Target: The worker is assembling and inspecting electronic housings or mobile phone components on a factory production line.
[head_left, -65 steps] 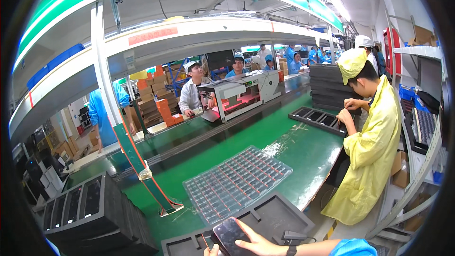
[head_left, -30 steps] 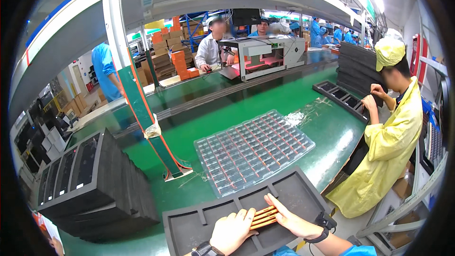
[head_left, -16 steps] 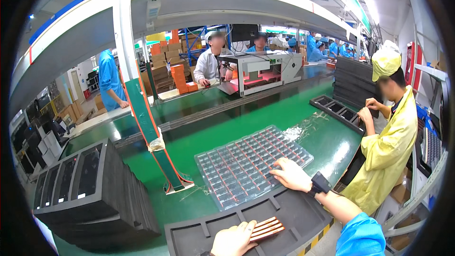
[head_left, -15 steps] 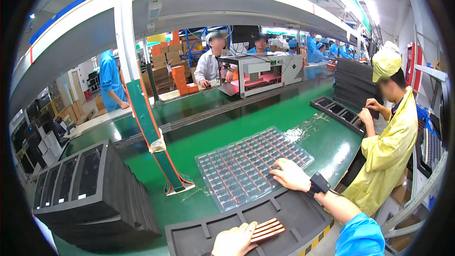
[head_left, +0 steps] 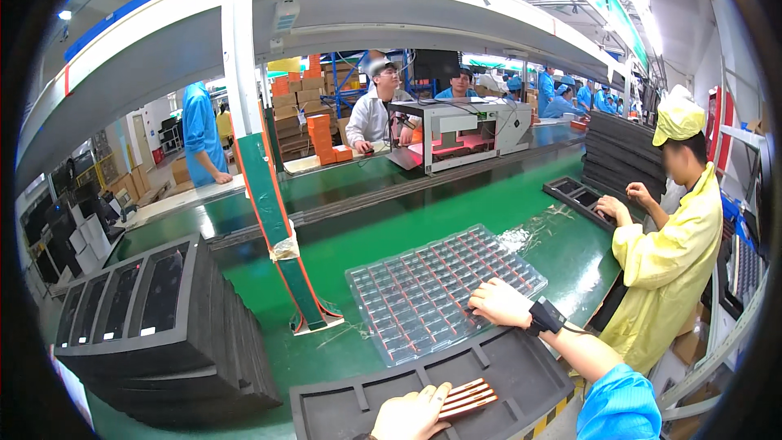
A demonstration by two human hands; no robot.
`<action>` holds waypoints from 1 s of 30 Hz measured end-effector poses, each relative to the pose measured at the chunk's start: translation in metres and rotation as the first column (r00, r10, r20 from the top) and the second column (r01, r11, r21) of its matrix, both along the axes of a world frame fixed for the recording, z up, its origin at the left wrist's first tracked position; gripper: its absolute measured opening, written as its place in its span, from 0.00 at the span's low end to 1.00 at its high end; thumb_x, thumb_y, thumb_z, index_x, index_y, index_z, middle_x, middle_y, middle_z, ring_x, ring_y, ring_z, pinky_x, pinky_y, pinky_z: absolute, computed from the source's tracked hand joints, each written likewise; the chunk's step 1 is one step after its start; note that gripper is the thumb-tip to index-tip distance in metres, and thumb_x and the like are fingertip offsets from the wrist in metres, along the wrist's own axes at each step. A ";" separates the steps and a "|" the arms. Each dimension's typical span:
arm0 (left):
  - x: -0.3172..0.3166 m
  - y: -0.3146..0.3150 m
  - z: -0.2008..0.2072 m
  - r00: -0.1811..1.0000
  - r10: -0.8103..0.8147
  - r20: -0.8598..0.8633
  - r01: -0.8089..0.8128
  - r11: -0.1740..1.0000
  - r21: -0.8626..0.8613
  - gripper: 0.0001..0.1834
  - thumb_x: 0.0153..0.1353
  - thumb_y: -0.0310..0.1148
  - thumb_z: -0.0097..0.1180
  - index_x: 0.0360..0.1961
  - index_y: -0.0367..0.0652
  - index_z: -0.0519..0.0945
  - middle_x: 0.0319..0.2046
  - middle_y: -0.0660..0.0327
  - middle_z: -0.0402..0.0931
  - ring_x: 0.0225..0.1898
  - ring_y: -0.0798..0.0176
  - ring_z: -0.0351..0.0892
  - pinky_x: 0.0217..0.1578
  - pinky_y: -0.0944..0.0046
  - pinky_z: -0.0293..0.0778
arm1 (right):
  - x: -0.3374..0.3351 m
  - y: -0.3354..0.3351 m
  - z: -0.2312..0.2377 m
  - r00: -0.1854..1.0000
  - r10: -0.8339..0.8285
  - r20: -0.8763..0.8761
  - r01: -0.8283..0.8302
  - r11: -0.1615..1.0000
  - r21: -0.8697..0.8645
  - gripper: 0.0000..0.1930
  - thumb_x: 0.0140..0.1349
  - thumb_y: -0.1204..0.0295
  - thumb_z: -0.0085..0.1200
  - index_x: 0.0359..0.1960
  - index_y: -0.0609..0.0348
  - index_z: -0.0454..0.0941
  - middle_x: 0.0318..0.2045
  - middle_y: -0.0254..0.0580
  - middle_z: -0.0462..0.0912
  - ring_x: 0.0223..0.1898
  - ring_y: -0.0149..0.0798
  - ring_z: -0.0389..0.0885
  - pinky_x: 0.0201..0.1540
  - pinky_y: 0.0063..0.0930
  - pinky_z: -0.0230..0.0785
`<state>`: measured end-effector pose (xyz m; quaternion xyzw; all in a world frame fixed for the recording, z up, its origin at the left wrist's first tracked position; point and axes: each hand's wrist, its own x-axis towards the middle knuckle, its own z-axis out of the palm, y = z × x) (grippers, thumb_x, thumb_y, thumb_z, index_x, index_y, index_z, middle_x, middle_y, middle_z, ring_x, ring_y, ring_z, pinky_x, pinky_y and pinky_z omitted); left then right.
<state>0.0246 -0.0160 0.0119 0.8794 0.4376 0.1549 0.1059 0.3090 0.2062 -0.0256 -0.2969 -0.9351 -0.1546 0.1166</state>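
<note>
In my left hand [head_left: 410,416], closed at the bottom of the view, is a small stack of thin copper-brown and pale strips [head_left: 467,400], held by one end over a black foam tray [head_left: 525,368]. My right hand [head_left: 498,303] reaches onto the near right part of a clear plastic tray [head_left: 423,281] divided into many small cells. Its fingers bend down into the cells, drawn together; whatever is between the fingertips is hidden. Thin reddish strips lie along rows of the clear tray. The foam tray lies along the near bench edge, with ribs along its far side.
A tall stack of black foam trays [head_left: 167,342] stands at left, beside a green post [head_left: 277,212]. At right, a co-worker in yellow [head_left: 672,236] handles another foam tray [head_left: 580,202]. Across the green bench [head_left: 326,204] stands a boxy machine [head_left: 464,134].
The whole view has shifted slightly to the right and down. My right hand stays at the clear tray, its fingers drawn closer together. The strips remain in my left hand.
</note>
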 end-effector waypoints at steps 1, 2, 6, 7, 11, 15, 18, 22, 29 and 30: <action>-0.001 0.000 -0.002 1.000 -0.010 0.008 0.010 1.000 0.025 0.39 0.51 0.42 0.71 0.62 0.40 0.69 0.45 0.53 0.78 0.43 0.49 0.81 0.41 0.55 0.78 | -0.001 0.002 0.002 1.000 -0.002 0.014 0.002 1.000 -0.011 0.05 0.61 0.67 0.59 0.36 0.52 0.80 0.33 0.34 0.80 0.42 0.38 0.79 0.49 0.35 0.67; -0.002 0.001 -0.002 1.000 -0.020 0.016 0.020 0.998 0.051 0.39 0.51 0.42 0.71 0.62 0.40 0.69 0.45 0.52 0.78 0.43 0.49 0.82 0.41 0.55 0.78 | -0.002 0.004 0.003 1.000 0.001 0.012 -0.001 1.000 -0.005 0.05 0.61 0.67 0.59 0.36 0.52 0.80 0.33 0.34 0.80 0.42 0.38 0.79 0.49 0.35 0.67; 0.000 -0.001 -0.001 1.000 -0.015 -0.015 0.016 0.999 0.039 0.40 0.51 0.43 0.71 0.63 0.40 0.69 0.46 0.52 0.78 0.43 0.49 0.82 0.41 0.55 0.78 | -0.005 0.015 -0.006 0.984 0.031 -0.177 -0.019 0.997 0.069 0.04 0.60 0.69 0.57 0.34 0.52 0.81 0.29 0.33 0.80 0.37 0.39 0.80 0.43 0.36 0.69; 0.000 -0.001 0.001 1.000 -0.014 -0.017 0.014 0.999 0.032 0.40 0.51 0.43 0.71 0.63 0.40 0.69 0.47 0.51 0.78 0.43 0.49 0.82 0.41 0.55 0.78 | -0.006 0.020 -0.008 0.984 -0.011 -0.176 0.023 0.998 0.066 0.04 0.60 0.69 0.57 0.34 0.52 0.81 0.29 0.34 0.80 0.37 0.40 0.81 0.42 0.37 0.70; 0.001 -0.004 0.000 0.999 -0.005 -0.034 0.006 1.000 0.031 0.40 0.51 0.43 0.71 0.63 0.40 0.69 0.47 0.52 0.78 0.44 0.49 0.82 0.41 0.55 0.78 | -0.006 0.021 -0.020 0.987 -0.056 -0.148 0.059 0.998 0.017 0.05 0.62 0.67 0.58 0.35 0.52 0.83 0.31 0.35 0.81 0.39 0.42 0.82 0.42 0.38 0.73; 0.002 -0.004 0.001 0.999 -0.006 -0.042 0.007 1.000 0.009 0.41 0.51 0.43 0.71 0.63 0.40 0.69 0.47 0.52 0.78 0.44 0.49 0.82 0.41 0.55 0.79 | -0.006 0.020 -0.015 0.988 -0.012 -0.156 0.006 0.999 -0.040 0.08 0.62 0.67 0.59 0.40 0.53 0.83 0.34 0.37 0.81 0.40 0.44 0.82 0.43 0.38 0.73; 0.000 -0.004 0.000 1.000 -0.004 -0.023 0.004 0.999 0.040 0.40 0.51 0.43 0.71 0.63 0.39 0.69 0.48 0.52 0.78 0.44 0.49 0.82 0.42 0.55 0.79 | -0.007 0.019 -0.015 0.990 -0.010 -0.143 0.001 0.998 -0.059 0.08 0.62 0.67 0.58 0.41 0.54 0.81 0.36 0.39 0.81 0.40 0.45 0.82 0.43 0.38 0.74; -0.001 -0.002 0.000 1.000 -0.009 -0.029 0.010 0.999 0.035 0.40 0.51 0.43 0.71 0.63 0.39 0.69 0.48 0.51 0.78 0.45 0.49 0.81 0.42 0.54 0.78 | -0.007 0.019 -0.016 0.997 -0.033 -0.073 0.030 0.999 -0.043 0.06 0.62 0.73 0.56 0.40 0.56 0.80 0.37 0.40 0.80 0.40 0.45 0.82 0.45 0.37 0.74; 0.001 -0.005 0.003 0.998 0.006 -0.063 -0.005 1.000 0.019 0.41 0.50 0.44 0.71 0.63 0.38 0.69 0.48 0.51 0.78 0.45 0.49 0.82 0.43 0.54 0.79 | -0.013 0.027 -0.013 0.987 -0.058 -0.150 0.067 0.996 0.055 0.09 0.58 0.73 0.53 0.41 0.55 0.79 0.35 0.41 0.81 0.41 0.45 0.82 0.44 0.38 0.74; 0.002 -0.005 0.003 0.998 0.008 -0.064 -0.007 1.000 0.023 0.41 0.50 0.44 0.71 0.63 0.38 0.69 0.48 0.51 0.78 0.45 0.49 0.82 0.43 0.54 0.79 | -0.013 0.033 -0.015 0.987 -0.056 -0.152 0.066 0.996 0.059 0.09 0.58 0.73 0.53 0.41 0.55 0.79 0.35 0.41 0.81 0.41 0.45 0.82 0.44 0.38 0.74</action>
